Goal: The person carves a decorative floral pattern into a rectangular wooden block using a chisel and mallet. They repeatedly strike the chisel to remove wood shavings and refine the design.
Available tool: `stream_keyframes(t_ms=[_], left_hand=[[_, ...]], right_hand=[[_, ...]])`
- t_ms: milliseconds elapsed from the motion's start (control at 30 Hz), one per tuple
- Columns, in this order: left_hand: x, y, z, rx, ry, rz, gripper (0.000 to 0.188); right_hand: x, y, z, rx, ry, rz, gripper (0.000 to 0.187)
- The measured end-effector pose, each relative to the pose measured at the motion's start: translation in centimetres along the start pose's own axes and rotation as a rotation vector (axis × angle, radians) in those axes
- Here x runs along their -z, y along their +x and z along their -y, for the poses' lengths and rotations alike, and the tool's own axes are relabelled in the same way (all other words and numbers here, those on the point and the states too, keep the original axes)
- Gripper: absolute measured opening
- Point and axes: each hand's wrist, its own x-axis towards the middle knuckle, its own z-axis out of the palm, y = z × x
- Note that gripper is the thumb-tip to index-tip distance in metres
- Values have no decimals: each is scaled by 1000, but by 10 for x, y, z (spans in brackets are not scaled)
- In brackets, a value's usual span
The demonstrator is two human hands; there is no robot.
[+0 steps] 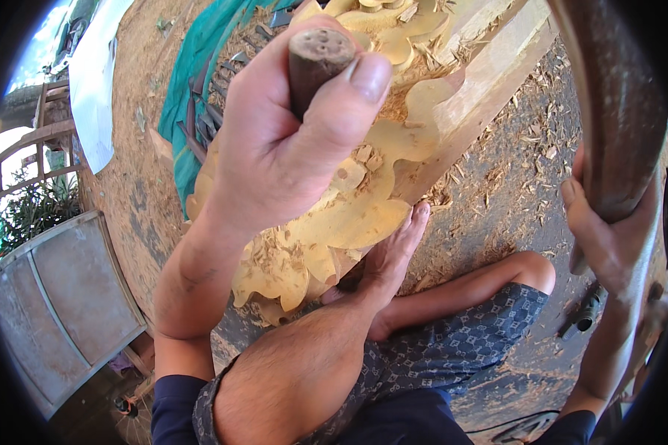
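Observation:
My left hand is wrapped round the dark wooden handle of a chisel, its worn butt turned up toward me. The blade is hidden behind the hand. Below it lies a pale yellow carved wooden panel with scalloped, leaf-like edges and shavings in its hollows. Far to the right, my right hand grips a dark wooden mallet near its lower end. The mallet is raised, apart from the chisel. My bare foot rests against the panel's near edge.
Several chisels lie on a green cloth beyond the panel. Wood chips cover the ground on the right. A dark tube-like object lies near my right forearm. A grey metal panel stands at the left.

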Motion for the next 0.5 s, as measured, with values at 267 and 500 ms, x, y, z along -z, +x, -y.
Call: stream_keyframes(t_ms=[267, 500], left_hand=[[5, -7, 6, -58, 128, 33, 27], [9, -6, 14, -135, 84, 56, 26]], right_hand=[[28, 34, -23, 378, -401, 172, 85], [42, 35, -7, 276, -516, 147, 93]])
